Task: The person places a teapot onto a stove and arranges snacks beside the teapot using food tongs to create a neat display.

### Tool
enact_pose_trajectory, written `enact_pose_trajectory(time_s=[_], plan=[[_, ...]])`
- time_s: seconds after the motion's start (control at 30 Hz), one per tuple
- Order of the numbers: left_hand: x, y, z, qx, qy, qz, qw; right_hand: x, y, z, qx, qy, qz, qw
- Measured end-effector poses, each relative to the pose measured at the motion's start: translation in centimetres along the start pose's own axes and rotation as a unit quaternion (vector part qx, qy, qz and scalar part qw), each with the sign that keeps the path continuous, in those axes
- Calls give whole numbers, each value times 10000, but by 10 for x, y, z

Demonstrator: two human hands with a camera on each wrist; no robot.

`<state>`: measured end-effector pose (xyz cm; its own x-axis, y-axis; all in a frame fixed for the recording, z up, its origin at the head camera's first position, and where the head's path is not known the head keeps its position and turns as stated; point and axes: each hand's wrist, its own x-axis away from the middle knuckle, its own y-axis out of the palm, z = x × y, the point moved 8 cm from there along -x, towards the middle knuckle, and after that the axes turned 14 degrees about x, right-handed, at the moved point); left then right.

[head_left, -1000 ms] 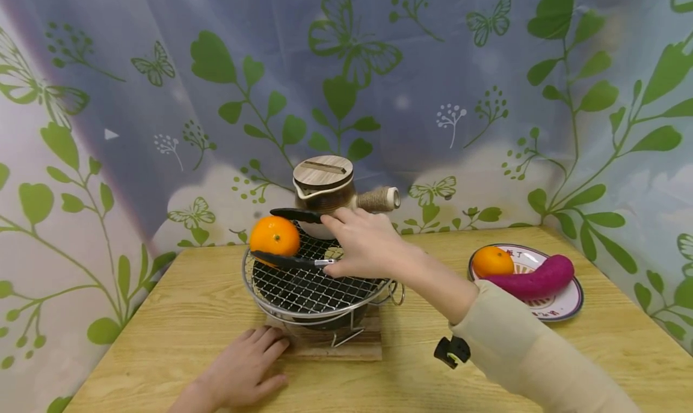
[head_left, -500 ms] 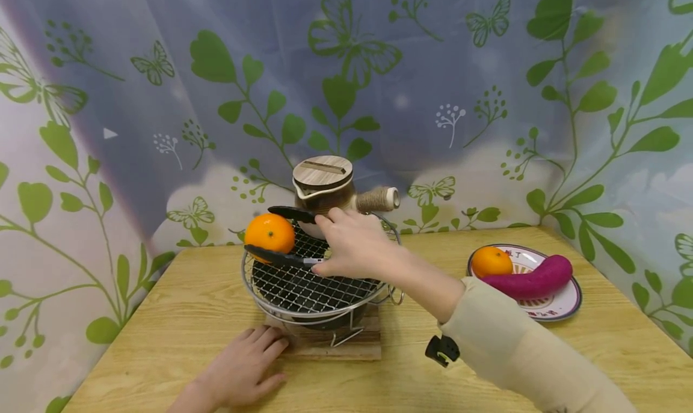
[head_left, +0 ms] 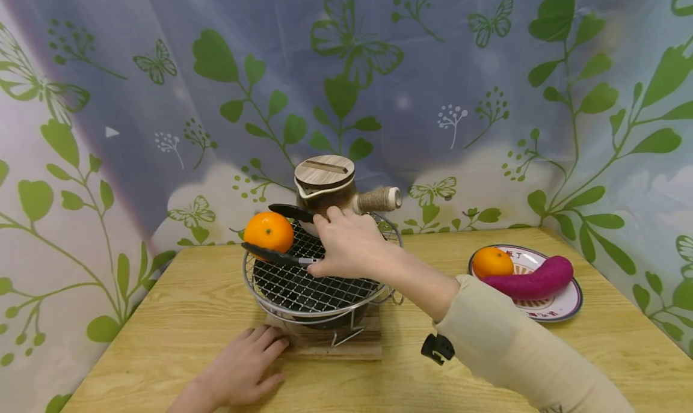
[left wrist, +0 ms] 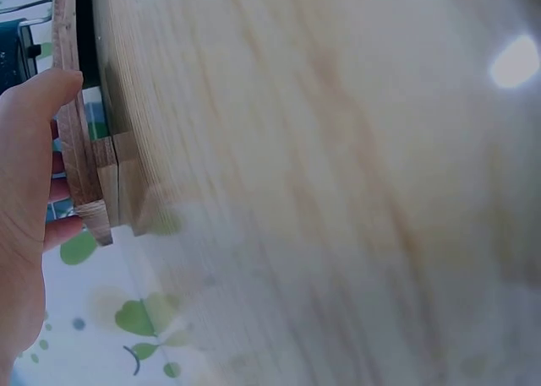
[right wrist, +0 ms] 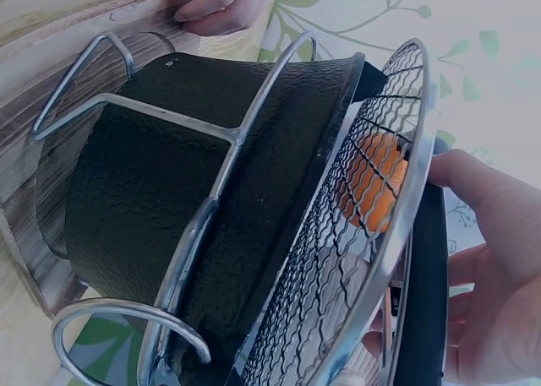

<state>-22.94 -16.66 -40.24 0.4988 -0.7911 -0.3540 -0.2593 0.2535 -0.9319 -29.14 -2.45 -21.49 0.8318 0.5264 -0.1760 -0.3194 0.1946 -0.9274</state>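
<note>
My right hand (head_left: 346,241) grips a pair of black tongs (head_left: 276,254) over a round wire grill rack (head_left: 308,296). Between the tongs' two arms is an orange (head_left: 265,229), at the rack's left rim. The right wrist view shows the orange (right wrist: 372,183) through the mesh, with the thumb against the black tongs (right wrist: 427,276). My left hand (head_left: 243,362) rests at the front left corner of the wooden base (head_left: 335,348), fingers touching its edge and thumb spread apart. Under the rack stands a black stove (right wrist: 186,166) on that base.
Behind the tongs, a teapot (head_left: 325,196) with a wooden lid and rope-wound side handle stands on the rack's back part. At the right, a plate (head_left: 565,299) bears another orange (head_left: 492,261) and a curved magenta vegetable (head_left: 536,281). A printed cloth (head_left: 433,70) hangs behind the table.
My right hand, the tongs and the orange between them have shifted slightly left toward the rack's rim. The left hand has stayed in place.
</note>
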Motion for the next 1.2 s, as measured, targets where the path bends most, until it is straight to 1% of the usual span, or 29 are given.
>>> enact_pose_trajectory(time_s=[0.2, 0.5, 0.67, 0.97, 1.2], plan=[[1, 1, -1, 20, -10, 20, 10000, 1, 2, -4, 89, -53, -69, 9999], [0, 0, 0, 21, 7, 46, 10000, 3, 2, -9, 410, -187, 236, 9987], [0, -1, 0, 14, 5, 76, 10000, 5, 2, -8, 429, -81, 237, 9988], [0, -1, -1, -1, -30, 41, 10000, 9, 4, -10, 375, 89, 48, 9992], [1, -1, 0, 19, -64, 16, 10000, 12, 5, -12, 395, 56, 327, 9987]])
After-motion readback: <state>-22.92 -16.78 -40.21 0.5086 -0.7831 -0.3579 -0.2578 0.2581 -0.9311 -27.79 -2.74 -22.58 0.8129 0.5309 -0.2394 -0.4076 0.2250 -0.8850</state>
